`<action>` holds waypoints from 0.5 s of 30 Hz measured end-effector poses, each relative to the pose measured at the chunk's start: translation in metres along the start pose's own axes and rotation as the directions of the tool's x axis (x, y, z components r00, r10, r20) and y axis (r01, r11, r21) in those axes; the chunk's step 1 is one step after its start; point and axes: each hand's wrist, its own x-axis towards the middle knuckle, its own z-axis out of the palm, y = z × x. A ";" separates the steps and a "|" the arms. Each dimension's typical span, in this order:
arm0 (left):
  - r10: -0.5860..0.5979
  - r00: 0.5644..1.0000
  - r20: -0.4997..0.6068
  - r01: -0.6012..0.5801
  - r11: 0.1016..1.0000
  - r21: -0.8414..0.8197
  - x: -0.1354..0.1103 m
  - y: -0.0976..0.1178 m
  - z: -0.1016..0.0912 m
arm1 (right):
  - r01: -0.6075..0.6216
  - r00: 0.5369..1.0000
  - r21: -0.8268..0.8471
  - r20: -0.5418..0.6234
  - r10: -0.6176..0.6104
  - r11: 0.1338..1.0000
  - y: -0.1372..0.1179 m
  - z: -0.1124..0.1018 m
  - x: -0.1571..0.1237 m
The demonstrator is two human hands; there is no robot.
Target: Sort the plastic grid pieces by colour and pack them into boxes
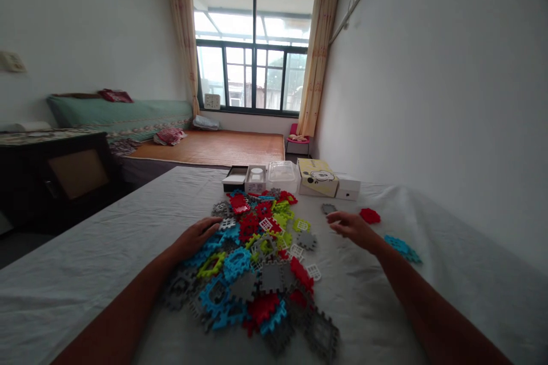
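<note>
A heap of interlocking plastic building tiles [272, 276] in blue, red, grey, lime and white lies on the sheet-covered surface. At the heap's left side rests my left hand [200, 238], palm down with its fingers stretched out. Its fingertips meet the edge of a white lattice tile [228, 223]; no grip on it shows. To the right of the heap, my right hand [351, 229] hovers low with fingers loosely bent and apart. Just beyond those fingertips lies a grey tile [329, 209]. A red tile [370, 215] and blue tiles [402, 248] lie apart, near my right forearm.
Behind the heap stand a black-and-white box [235, 179], a small box with a white round item [256, 179], a clear plastic container [282, 177], a yellow cartoon box [317, 177] and a white box [348, 187]. A bed [226, 145] lies beyond. A wall rises at right.
</note>
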 end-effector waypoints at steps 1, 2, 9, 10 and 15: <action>0.002 1.000 -0.001 -0.002 1.000 0.000 0.000 0.001 0.000 | 0.053 0.983 0.068 0.170 -0.063 0.996 -0.019 0.011 -0.004; 0.003 1.000 -0.002 -0.003 1.000 -0.001 0.000 0.001 -0.001 | 0.080 0.945 0.123 0.306 -0.115 0.989 -0.036 0.021 -0.008; -0.020 1.000 0.006 0.020 0.999 -0.025 -0.002 0.010 -0.003 | 0.143 0.839 0.263 0.480 -0.258 0.954 -0.091 0.055 -0.028; -0.020 1.000 0.007 0.020 0.999 -0.030 -0.002 0.010 -0.004 | 0.134 0.856 0.264 0.455 -0.246 0.955 -0.089 0.056 -0.027; -0.009 1.000 0.005 0.009 0.999 -0.046 -0.001 0.005 -0.003 | 0.009 0.906 0.338 0.396 -0.151 0.941 -0.072 0.062 -0.021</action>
